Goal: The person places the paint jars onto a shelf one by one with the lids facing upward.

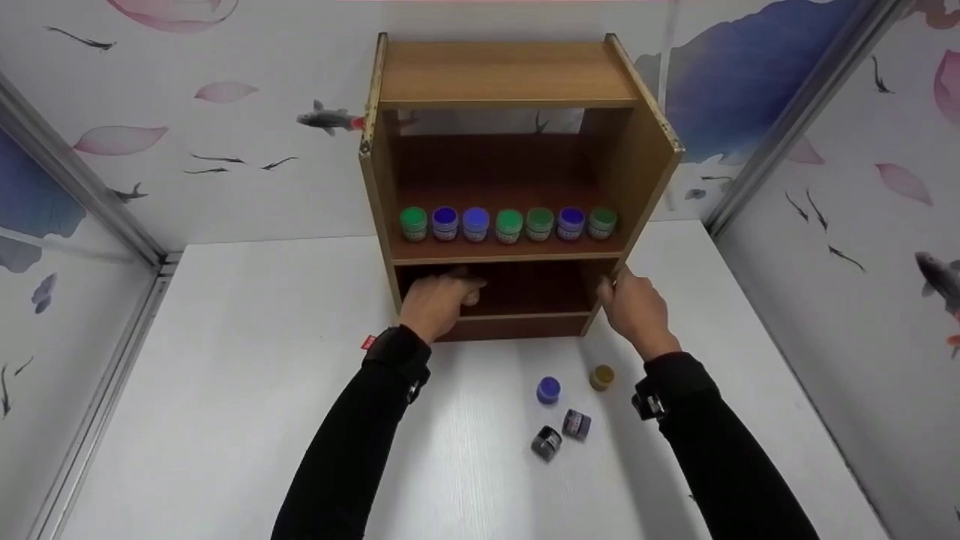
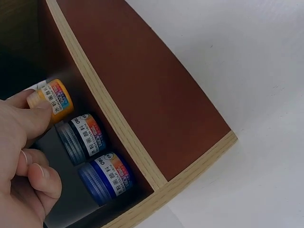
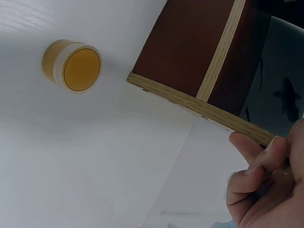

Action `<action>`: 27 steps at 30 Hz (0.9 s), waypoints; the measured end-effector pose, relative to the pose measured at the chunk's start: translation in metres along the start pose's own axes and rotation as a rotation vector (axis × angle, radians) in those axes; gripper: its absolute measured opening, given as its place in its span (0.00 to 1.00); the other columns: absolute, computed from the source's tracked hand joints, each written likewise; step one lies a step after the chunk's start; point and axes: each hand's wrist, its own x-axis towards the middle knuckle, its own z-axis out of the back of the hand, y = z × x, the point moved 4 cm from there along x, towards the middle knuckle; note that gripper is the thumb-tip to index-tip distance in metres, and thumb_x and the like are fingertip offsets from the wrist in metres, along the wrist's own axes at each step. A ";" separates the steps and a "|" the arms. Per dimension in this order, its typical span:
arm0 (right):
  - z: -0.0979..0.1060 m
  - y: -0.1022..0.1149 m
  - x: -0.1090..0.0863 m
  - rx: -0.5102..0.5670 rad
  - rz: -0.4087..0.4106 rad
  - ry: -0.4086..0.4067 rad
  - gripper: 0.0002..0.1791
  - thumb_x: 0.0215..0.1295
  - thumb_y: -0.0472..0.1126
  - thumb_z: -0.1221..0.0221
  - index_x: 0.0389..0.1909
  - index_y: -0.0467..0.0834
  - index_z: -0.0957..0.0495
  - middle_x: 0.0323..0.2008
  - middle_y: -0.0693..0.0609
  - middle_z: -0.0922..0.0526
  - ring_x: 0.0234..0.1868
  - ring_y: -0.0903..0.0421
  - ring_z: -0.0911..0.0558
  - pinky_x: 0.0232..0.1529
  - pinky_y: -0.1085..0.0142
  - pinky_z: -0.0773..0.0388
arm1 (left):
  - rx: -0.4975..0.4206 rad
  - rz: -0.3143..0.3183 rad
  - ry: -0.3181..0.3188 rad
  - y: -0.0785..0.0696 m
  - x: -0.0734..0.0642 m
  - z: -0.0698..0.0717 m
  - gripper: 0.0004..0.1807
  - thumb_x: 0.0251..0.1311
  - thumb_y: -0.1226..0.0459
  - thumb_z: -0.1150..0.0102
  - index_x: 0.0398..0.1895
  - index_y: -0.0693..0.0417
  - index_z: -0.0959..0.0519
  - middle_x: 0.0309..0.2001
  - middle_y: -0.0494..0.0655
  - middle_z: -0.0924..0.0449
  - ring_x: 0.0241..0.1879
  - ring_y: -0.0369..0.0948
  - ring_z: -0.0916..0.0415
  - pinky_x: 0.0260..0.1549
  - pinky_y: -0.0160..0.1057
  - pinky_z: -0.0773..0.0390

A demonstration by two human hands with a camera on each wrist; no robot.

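Note:
A wooden shelf unit [image 1: 510, 259] stands against the back wall. My left hand [image 1: 442, 300] reaches into its lower compartment. In the left wrist view that hand pinches a yellow paint jar [image 2: 59, 102] between thumb and fingers. Beside it stand a black paint jar [image 2: 85, 137] and a blue paint jar [image 2: 110, 178], both hidden in the head view. My right hand [image 1: 637, 307] grips the front edge of the shelf's right side panel, its fingers curled at the wood. Near it on the table is an ochre paint jar [image 3: 80, 70].
Green and blue-purple paint jars [image 1: 508, 226] line the middle shelf in a row. In front of the unit lie a purple-lidded jar [image 1: 548, 390], another purple jar [image 1: 577, 424] and a black jar [image 1: 547, 443] on the white table [image 1: 247, 390]. Printed wall panels [image 1: 247, 195] enclose the table.

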 end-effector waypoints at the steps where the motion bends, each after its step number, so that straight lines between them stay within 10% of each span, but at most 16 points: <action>1: 0.000 0.000 0.000 0.001 0.002 -0.002 0.20 0.75 0.48 0.59 0.40 0.35 0.26 0.29 0.41 0.19 0.27 0.50 0.22 0.25 0.60 0.30 | 0.002 -0.001 0.000 0.000 0.000 -0.001 0.18 0.67 0.69 0.46 0.56 0.44 0.19 0.42 0.43 0.16 0.32 0.38 0.26 0.35 0.41 0.20; 27: 0.001 0.001 0.000 -0.001 0.002 -0.008 0.19 0.75 0.47 0.58 0.36 0.36 0.27 0.27 0.43 0.20 0.25 0.51 0.25 0.24 0.61 0.31 | 0.044 0.012 0.014 -0.003 0.001 -0.007 0.17 0.67 0.67 0.45 0.56 0.43 0.19 0.43 0.43 0.16 0.40 0.41 0.18 0.36 0.40 0.19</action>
